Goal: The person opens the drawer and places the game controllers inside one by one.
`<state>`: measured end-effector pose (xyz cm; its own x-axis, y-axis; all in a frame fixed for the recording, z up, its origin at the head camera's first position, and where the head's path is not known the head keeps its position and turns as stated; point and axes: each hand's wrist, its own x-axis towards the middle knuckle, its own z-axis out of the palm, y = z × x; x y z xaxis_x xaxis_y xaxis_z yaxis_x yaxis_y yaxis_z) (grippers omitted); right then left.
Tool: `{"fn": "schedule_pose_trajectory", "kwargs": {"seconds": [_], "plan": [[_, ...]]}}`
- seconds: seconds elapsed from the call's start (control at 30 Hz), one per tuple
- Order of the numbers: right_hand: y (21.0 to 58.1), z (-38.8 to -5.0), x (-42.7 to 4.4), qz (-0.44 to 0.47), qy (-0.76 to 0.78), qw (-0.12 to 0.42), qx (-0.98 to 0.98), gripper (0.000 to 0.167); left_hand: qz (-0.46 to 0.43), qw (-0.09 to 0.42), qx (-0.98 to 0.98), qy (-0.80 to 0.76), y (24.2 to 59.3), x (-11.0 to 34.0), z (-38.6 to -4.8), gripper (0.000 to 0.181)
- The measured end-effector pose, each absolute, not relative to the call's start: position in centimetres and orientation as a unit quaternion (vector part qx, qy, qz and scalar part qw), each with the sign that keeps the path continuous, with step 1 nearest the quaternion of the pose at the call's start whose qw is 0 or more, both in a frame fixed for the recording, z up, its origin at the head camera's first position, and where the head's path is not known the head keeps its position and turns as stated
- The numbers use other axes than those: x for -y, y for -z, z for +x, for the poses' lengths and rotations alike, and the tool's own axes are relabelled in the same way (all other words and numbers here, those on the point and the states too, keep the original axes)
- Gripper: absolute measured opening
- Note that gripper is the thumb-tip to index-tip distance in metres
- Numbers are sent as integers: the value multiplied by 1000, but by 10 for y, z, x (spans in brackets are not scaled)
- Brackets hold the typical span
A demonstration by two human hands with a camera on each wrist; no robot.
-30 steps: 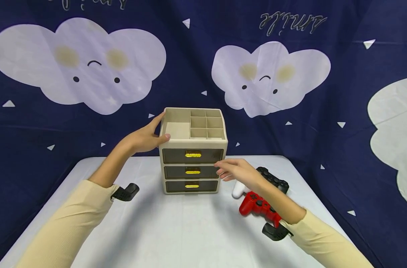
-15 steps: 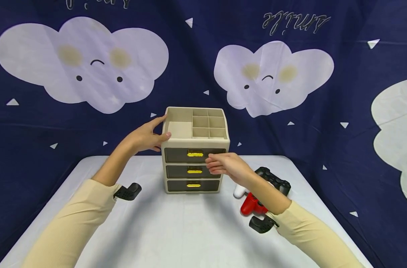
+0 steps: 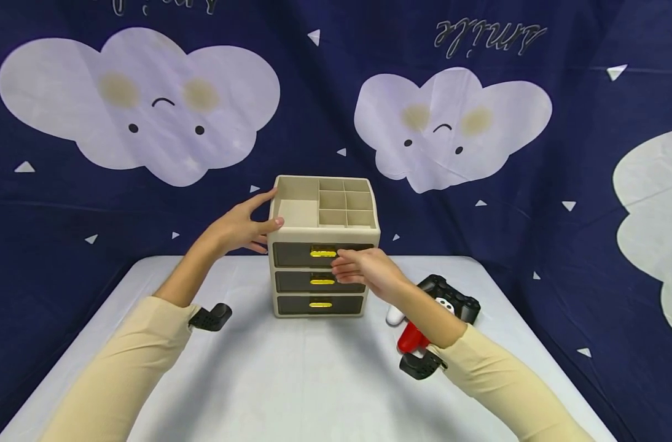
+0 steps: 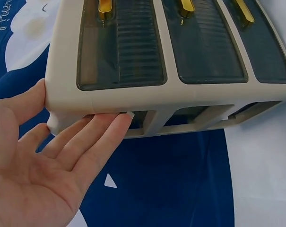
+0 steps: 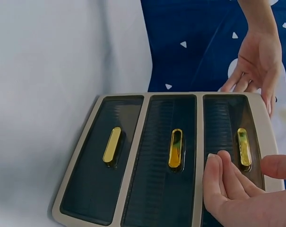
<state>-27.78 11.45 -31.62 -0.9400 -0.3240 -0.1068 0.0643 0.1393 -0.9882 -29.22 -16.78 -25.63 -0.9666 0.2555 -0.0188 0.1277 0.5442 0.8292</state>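
A cream desktop drawer organizer [image 3: 336, 234] stands upright with three dark see-through drawers, all pushed in, each with a gold handle. My left hand [image 3: 233, 230] rests on its upper left side, thumb over the top rim. In the left wrist view, straight fingers [image 4: 98, 142] touch the side frame. My right hand [image 3: 369, 270] is before the right part of the top drawer [image 3: 292, 255], fingertips close to its gold handle [image 3: 322, 252]. The right wrist view shows thumb and fingers apart, on either side of that handle [image 5: 244, 149], with nothing held between them.
Right of the organizer lie a black game controller [image 3: 468, 306], a red controller [image 3: 410, 337] and a white one [image 3: 394, 315], partly hidden by my right forearm. The white table [image 3: 292, 380] meets a dark blue cloud-print cloth [image 3: 314, 123] behind.
My right hand has moved left and slightly up, from the organizer's right edge to beside the top drawer's handle. The left hand stays on the organizer's side.
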Motion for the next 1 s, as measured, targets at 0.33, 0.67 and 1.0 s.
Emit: {"fn": "schedule_pose_trajectory", "kwargs": {"seconds": [0.33,0.67,1.0], "plan": [[316,-281,-102,-66,667,137,-729,37,113,89,-859,-491,258,169,-292,82],[317,-283,-97,-57,672,130,-727,34,102,83,-860,-493,258,172,-294,80],[318,-284,-95,-59,679,128,-721,32,103,82,-862,-490,258,172,-293,80]]}}
